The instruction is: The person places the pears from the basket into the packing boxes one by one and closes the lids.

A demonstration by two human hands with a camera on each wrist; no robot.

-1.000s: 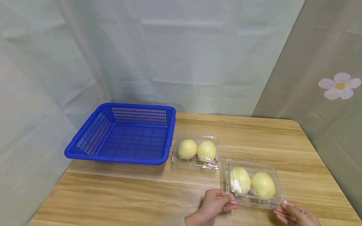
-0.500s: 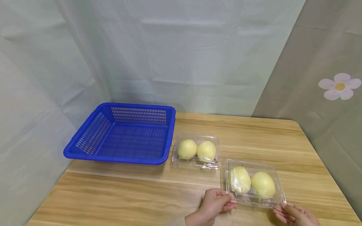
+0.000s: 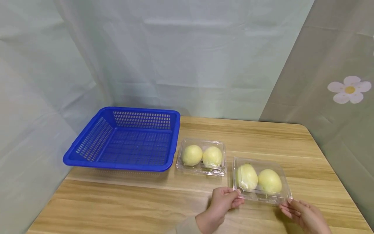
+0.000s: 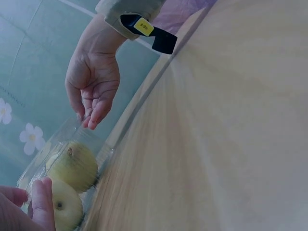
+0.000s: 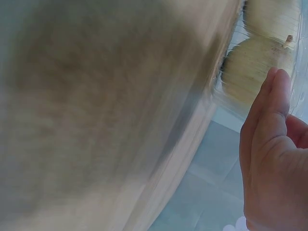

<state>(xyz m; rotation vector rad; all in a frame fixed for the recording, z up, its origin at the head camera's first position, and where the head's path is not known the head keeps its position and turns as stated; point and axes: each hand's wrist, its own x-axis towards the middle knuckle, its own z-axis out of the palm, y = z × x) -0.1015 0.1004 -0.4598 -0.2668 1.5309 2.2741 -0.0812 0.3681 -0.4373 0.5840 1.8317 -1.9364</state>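
A clear plastic clamshell box [image 3: 260,196] holds two round, pale yellow pears [image 3: 269,181], seen through its lid. My left hand [image 3: 219,206] pinches its near left corner between thumb and fingers. At the near right corner, my right hand [image 3: 305,213] pinches the rim likewise. In the left wrist view, the right hand [image 4: 96,79] has thumb and fingertips on the box's end, beside a stemmed pear [image 4: 74,166]. The right wrist view shows the right hand's extended fingers [image 5: 276,96] along the box's end wall.
A second clear box [image 3: 201,170] with two similar pears stands just beyond and left of the held one. Farther left is a blue slatted basket [image 3: 168,167] with nothing in it. All rest on a wood-grain table [image 3: 122,201]; pale curtains [image 3: 190,65] hang behind.
In the last half second both hands have moved the held box slightly away from me, its near edge shifting up in the head view. The second box and basket stay in place.
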